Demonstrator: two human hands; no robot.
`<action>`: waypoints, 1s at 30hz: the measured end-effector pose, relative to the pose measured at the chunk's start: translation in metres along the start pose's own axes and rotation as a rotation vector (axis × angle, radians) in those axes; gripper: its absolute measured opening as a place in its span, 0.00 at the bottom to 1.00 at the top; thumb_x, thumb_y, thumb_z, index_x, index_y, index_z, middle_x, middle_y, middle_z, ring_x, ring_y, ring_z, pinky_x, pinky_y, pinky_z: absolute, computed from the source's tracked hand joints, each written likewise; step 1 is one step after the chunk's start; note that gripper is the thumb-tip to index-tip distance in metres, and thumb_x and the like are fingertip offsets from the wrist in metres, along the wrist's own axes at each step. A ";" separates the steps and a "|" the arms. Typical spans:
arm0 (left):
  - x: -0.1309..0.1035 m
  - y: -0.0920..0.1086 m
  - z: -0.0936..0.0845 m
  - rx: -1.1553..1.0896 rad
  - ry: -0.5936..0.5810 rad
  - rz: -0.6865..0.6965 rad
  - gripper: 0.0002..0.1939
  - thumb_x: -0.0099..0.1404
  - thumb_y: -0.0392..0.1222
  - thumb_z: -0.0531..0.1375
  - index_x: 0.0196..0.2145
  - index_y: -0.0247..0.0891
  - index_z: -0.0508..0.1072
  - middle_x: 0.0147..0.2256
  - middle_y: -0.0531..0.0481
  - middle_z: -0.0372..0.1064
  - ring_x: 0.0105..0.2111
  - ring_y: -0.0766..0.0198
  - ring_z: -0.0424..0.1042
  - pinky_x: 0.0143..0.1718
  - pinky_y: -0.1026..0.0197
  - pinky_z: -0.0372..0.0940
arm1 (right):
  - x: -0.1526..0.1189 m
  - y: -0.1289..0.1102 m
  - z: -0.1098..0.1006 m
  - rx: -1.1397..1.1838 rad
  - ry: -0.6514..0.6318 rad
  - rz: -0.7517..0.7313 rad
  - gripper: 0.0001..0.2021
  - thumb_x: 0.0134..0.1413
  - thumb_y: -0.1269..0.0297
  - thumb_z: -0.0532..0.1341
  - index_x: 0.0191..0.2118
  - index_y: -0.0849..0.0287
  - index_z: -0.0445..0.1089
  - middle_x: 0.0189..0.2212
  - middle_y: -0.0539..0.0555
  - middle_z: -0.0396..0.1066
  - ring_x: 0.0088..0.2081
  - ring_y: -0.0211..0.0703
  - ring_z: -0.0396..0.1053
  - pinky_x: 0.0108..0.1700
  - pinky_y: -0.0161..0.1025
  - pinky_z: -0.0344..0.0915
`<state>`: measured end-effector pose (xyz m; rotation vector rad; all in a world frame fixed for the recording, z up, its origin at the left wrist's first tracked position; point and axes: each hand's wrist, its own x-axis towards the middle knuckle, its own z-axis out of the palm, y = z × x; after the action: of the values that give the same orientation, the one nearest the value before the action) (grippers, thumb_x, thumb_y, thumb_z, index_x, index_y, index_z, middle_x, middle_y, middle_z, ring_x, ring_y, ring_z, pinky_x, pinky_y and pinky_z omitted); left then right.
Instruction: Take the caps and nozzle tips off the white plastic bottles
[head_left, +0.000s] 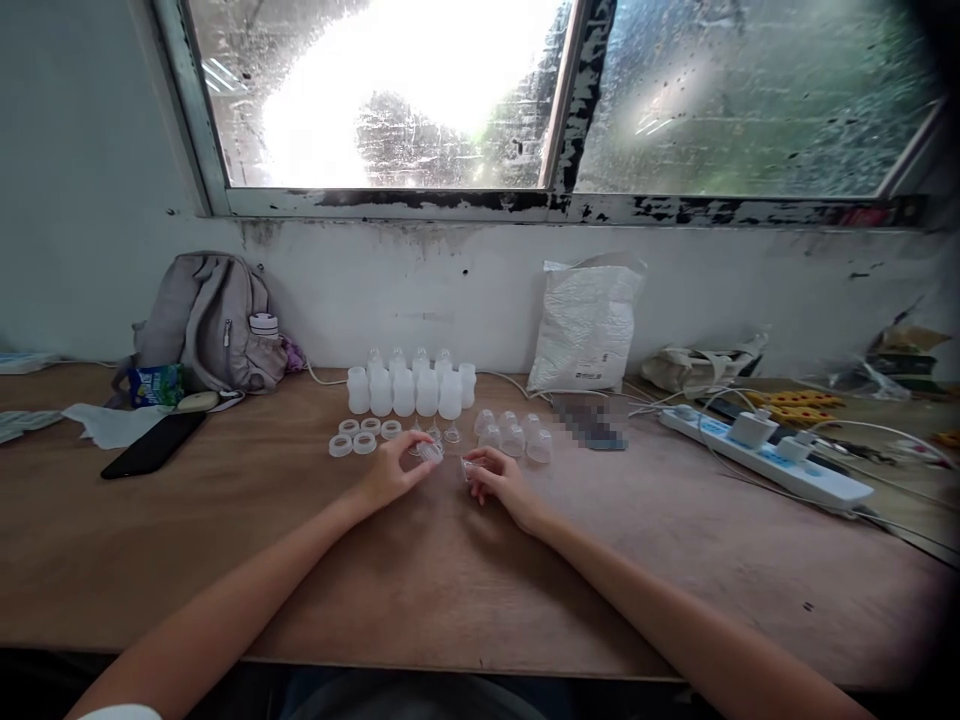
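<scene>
My left hand (pixel 397 465) is closed on a bottle ring (pixel 430 453), translucent with a ribbed-looking side, held between thumb and fingers. A hand's width to the right, my right hand (pixel 501 478) pinches a small clear piece (pixel 468 466) that looks like a bottle teat; the fingers cover part of it. Just beyond the hands, clear teats (pixel 451 434) stand on the table. Several loose white rings (pixel 364 442) lie flat left of my left hand. Clear domed caps (pixel 512 438) stand in a group beyond my right hand. Translucent white baby bottles (pixel 404 393) stand in rows behind.
A black phone (pixel 154 445) and a grey backpack (pixel 206 325) are at the left. A white plastic parcel (pixel 589 325) leans on the wall. On the right, a power strip (pixel 765 458) with plugs and cables lies on the wooden table (pixel 420 590). A blurred-out item (pixel 590 424) lies beside the caps.
</scene>
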<state>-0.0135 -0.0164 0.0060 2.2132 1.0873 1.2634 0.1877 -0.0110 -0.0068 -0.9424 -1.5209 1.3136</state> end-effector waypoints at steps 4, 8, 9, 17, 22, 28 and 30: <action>0.007 -0.030 -0.027 0.329 0.129 0.130 0.11 0.54 0.43 0.57 0.36 0.40 0.66 0.39 0.48 0.68 0.44 0.58 0.64 0.51 0.52 0.53 | 0.002 0.007 0.002 -0.172 0.009 -0.033 0.14 0.43 0.57 0.59 0.35 0.61 0.61 0.17 0.46 0.61 0.15 0.31 0.59 0.15 0.28 0.57; 0.007 -0.058 -0.043 0.563 0.064 0.130 0.09 0.53 0.43 0.56 0.33 0.40 0.66 0.39 0.48 0.69 0.45 0.57 0.64 0.52 0.51 0.48 | 0.010 0.015 0.007 -0.406 0.101 -0.059 0.14 0.44 0.57 0.57 0.36 0.60 0.64 0.19 0.46 0.61 0.13 0.29 0.57 0.12 0.27 0.51; 0.006 -0.061 -0.044 0.599 0.052 0.119 0.08 0.53 0.44 0.56 0.32 0.40 0.66 0.38 0.48 0.69 0.45 0.58 0.64 0.52 0.51 0.47 | 0.014 0.016 0.008 -0.461 0.131 -0.068 0.14 0.44 0.58 0.57 0.36 0.60 0.65 0.20 0.47 0.62 0.14 0.29 0.58 0.12 0.26 0.51; 0.005 -0.058 -0.040 0.737 -0.025 0.037 0.10 0.53 0.48 0.53 0.29 0.40 0.63 0.33 0.50 0.68 0.40 0.58 0.64 0.51 0.49 0.43 | 0.042 0.022 0.015 -0.574 0.268 -0.042 0.14 0.43 0.67 0.55 0.39 0.65 0.68 0.27 0.52 0.64 0.10 0.25 0.55 0.15 0.30 0.57; 0.004 -0.055 -0.039 0.767 -0.007 -0.006 0.11 0.53 0.49 0.54 0.31 0.40 0.63 0.32 0.49 0.68 0.39 0.57 0.64 0.51 0.48 0.41 | 0.046 0.024 0.015 -0.600 0.273 -0.045 0.15 0.43 0.70 0.55 0.40 0.64 0.68 0.28 0.52 0.65 0.10 0.23 0.53 0.16 0.28 0.57; 0.004 -0.057 -0.037 0.795 -0.012 -0.041 0.13 0.53 0.50 0.53 0.34 0.41 0.63 0.35 0.48 0.68 0.39 0.56 0.64 0.50 0.47 0.41 | 0.050 0.022 0.020 -0.607 0.325 -0.035 0.15 0.42 0.74 0.55 0.40 0.64 0.66 0.39 0.58 0.63 0.11 0.20 0.52 0.11 0.25 0.52; 0.004 -0.059 -0.036 0.816 -0.005 -0.049 0.14 0.53 0.51 0.53 0.35 0.41 0.63 0.36 0.48 0.67 0.40 0.55 0.63 0.50 0.47 0.41 | 0.050 0.021 0.020 -0.607 0.332 -0.037 0.14 0.42 0.74 0.54 0.39 0.64 0.66 0.38 0.58 0.62 0.12 0.21 0.53 0.10 0.25 0.52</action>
<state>-0.0689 0.0217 -0.0099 2.6962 1.8877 0.8644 0.1524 0.0331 -0.0213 -1.4198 -1.6819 0.6182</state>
